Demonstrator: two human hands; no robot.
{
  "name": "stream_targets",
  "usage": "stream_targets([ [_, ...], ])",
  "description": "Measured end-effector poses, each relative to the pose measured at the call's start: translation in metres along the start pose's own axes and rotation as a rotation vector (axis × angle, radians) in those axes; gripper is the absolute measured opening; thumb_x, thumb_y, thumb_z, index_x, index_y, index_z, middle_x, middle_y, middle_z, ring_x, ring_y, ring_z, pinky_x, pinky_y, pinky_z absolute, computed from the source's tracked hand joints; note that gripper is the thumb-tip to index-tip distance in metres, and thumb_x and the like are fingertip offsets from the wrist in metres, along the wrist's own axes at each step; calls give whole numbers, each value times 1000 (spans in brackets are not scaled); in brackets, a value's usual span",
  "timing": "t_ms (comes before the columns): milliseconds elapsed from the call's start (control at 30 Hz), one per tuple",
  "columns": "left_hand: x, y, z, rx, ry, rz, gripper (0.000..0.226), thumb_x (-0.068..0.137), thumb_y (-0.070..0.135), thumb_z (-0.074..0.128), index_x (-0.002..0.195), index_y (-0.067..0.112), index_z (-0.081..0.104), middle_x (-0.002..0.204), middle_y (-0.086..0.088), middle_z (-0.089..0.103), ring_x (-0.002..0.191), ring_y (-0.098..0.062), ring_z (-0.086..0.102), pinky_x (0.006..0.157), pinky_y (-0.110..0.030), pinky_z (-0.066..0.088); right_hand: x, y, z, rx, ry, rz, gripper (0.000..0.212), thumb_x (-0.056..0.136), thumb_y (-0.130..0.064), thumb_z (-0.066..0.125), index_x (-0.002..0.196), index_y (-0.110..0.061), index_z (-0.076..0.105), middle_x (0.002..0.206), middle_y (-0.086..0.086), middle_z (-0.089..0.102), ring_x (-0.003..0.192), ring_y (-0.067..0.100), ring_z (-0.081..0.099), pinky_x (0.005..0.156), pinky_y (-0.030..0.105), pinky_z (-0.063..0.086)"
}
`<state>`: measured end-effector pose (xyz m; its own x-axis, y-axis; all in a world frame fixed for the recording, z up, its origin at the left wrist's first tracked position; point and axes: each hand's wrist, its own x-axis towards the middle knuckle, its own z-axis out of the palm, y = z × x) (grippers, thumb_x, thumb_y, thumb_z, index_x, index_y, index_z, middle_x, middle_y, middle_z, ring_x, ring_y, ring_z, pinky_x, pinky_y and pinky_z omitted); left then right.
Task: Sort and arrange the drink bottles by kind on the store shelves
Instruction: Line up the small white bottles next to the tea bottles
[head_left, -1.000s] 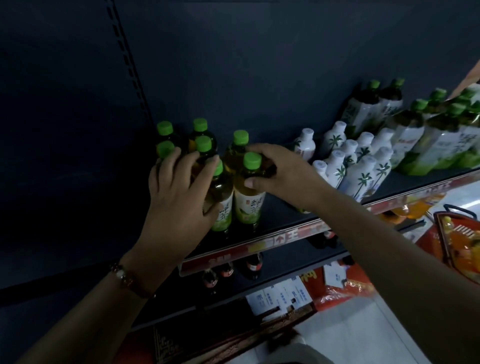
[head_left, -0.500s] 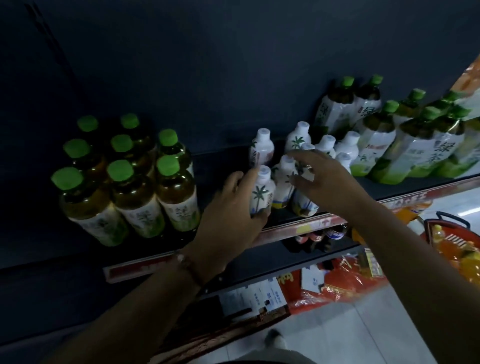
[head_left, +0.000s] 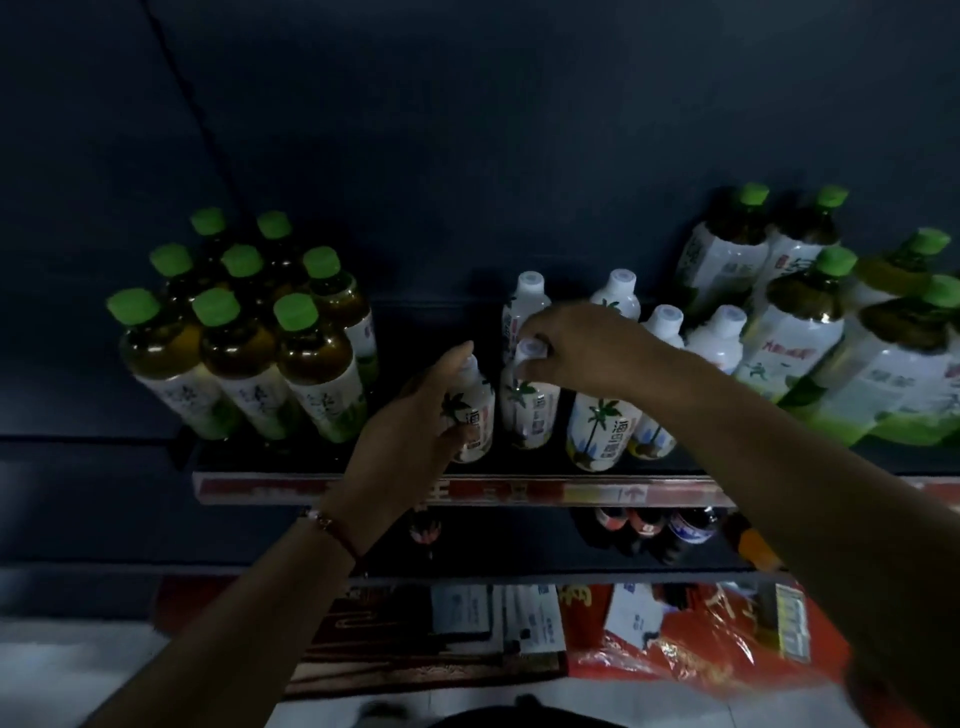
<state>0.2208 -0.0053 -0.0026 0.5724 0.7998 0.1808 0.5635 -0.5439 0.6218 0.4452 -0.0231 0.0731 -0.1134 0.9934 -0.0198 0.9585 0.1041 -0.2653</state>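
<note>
Several small white palm-tree bottles stand mid-shelf. My left hand (head_left: 410, 415) wraps the front-left white bottle (head_left: 475, 415) from its left side. My right hand (head_left: 582, 353) pinches the cap of the white bottle beside it (head_left: 530, 415) from above. A tight block of green-capped tea bottles (head_left: 249, 332) stands at the shelf's left. Larger green-capped tea bottles (head_left: 800, 332) fill the right. All sit on a dark shelf with a red price strip (head_left: 467, 491).
A lower shelf holds a few dark cola-type bottles (head_left: 654, 530). Below lie red packaging (head_left: 691, 644) and white cards on the floor. A bare gap of shelf separates the left tea block from the white bottles. A dark back panel rises behind.
Both hands left the green-capped tea block and moved right to the white bottles. Since half a second ago, my right hand has closed on a bottle cap and my left holds the neighbouring bottle.
</note>
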Motion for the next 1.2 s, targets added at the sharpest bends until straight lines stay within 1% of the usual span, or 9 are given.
stream_targets([
  [133,-9,-10,-10,17,0,0,88,93,23,70,155,45,11,148,9,48,117,-10,56,71,3,38,5,-9,6,-1,-23,-13,41,83,-57,64,77,-17,58,67,-4,55,61,10,55,57,30,40],
  [467,-4,-22,-18,-37,-77,45,90,92,16,70,155,43,12,143,25,39,127,-5,47,80,5,35,-4,-15,8,73,24,-45,30,82,-52,67,90,-23,62,78,-8,61,72,10,60,63,30,46],
  [600,1,-28,-20,-32,-97,58,92,92,21,70,151,55,7,151,9,45,126,-11,54,81,0,37,-7,-17,7,115,-4,-6,31,80,-56,66,92,-27,65,83,-11,64,73,4,60,73,38,53],
  [733,5,-26,-19,-6,-113,63,91,92,23,69,153,50,7,149,7,47,120,-14,58,77,1,38,-20,-14,-2,118,72,33,38,83,-60,61,97,-25,65,87,-8,65,79,7,62,75,39,53],
  [800,7,-21,-19,28,-100,86,93,91,27,69,153,50,4,163,9,23,140,-14,40,99,-11,36,-36,-5,-11,82,167,95,44,83,-55,64,114,-24,64,109,-2,64,97,13,61,84,36,51],
  [867,11,-10,-17,123,-49,128,92,90,35,69,155,45,5,167,4,5,150,-23,20,113,-34,32,-53,8,-17,-25,114,155,51,83,-47,69,127,-23,59,124,2,58,109,19,57,90,35,47],
  [967,22,11,-8,304,22,291,91,86,47,69,158,33,14,164,-4,21,151,-30,14,121,-52,15,-66,24,-12,-102,-73,218,53,86,-39,69,134,-24,53,129,1,56,111,18,56,86,29,45],
  [1067,37,19,0,412,-51,347,87,83,53,69,155,32,25,150,5,45,149,-22,20,121,-53,3,-67,30,-5,-6,32,225,45,87,-33,69,129,-24,58,124,3,61,96,10,56,74,24,37],
  [1200,46,13,-2,379,-82,380,83,80,44,76,151,33,35,138,7,55,137,-17,36,118,-48,17,-59,19,6,97,145,162,43,86,-27,72,127,-20,62,120,2,64,85,3,48,67,18,29],
])
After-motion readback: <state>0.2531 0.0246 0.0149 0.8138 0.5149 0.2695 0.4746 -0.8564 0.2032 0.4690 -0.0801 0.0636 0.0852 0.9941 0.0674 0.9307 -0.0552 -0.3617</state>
